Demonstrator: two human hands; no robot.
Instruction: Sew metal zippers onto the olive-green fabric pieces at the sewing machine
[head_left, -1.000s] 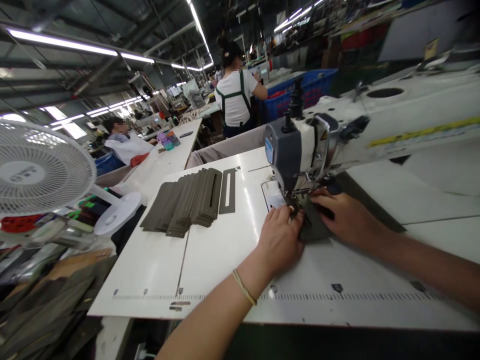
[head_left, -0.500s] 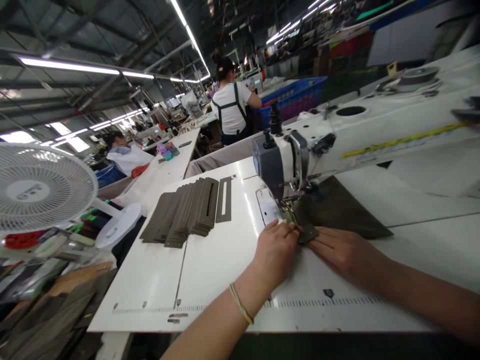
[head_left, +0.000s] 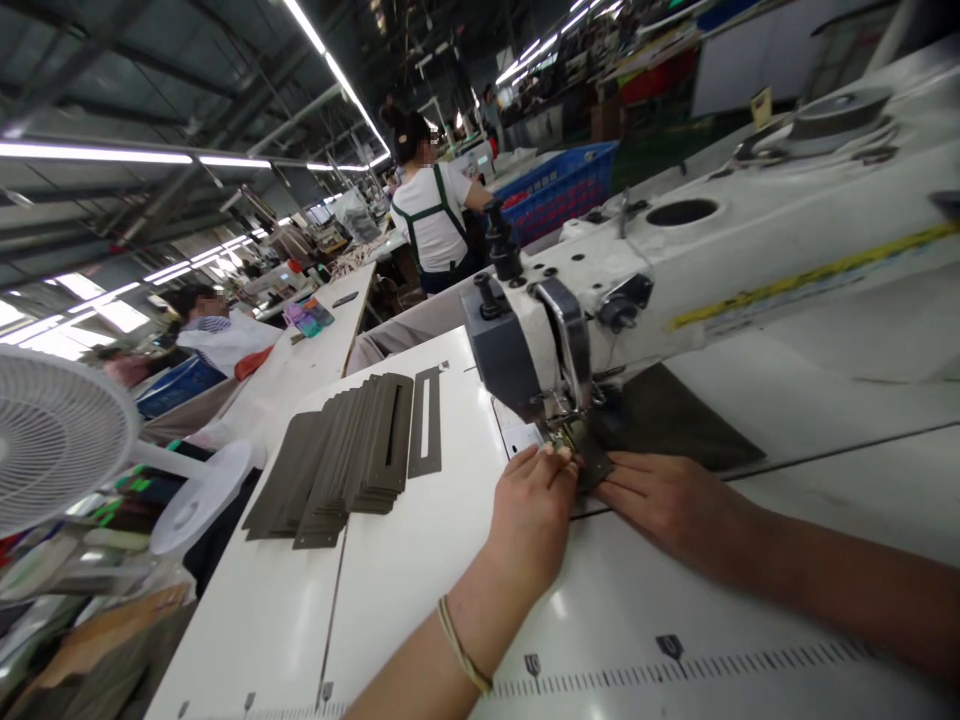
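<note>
At the sewing machine (head_left: 536,340), a dark olive-grey fabric strip (head_left: 595,465) lies under the presser foot. My left hand (head_left: 534,515) is closed on the strip's near left side, fingers bent and fingertips close to the needle area. My right hand (head_left: 667,505) rests low on the table, its fingers straight and together, tips touching the strip's right edge; its thumb is hidden. Behind the needle a larger dark fabric panel (head_left: 675,420) lies flat beneath the machine arm. How the strip and panel join is hidden by the machine head.
Left of the machine, a fanned stack of dark slotted pieces (head_left: 337,455) lies beside a single slotted frame piece (head_left: 427,420) on the white table (head_left: 420,570). A white fan (head_left: 60,440) stands at far left. Ahead, a person (head_left: 435,210) works near a blue basket (head_left: 562,190).
My view has tilted and shifted, so the stack and fan sit lower and further left. Both hands stay at the strip by the presser foot, with little visible movement.
</note>
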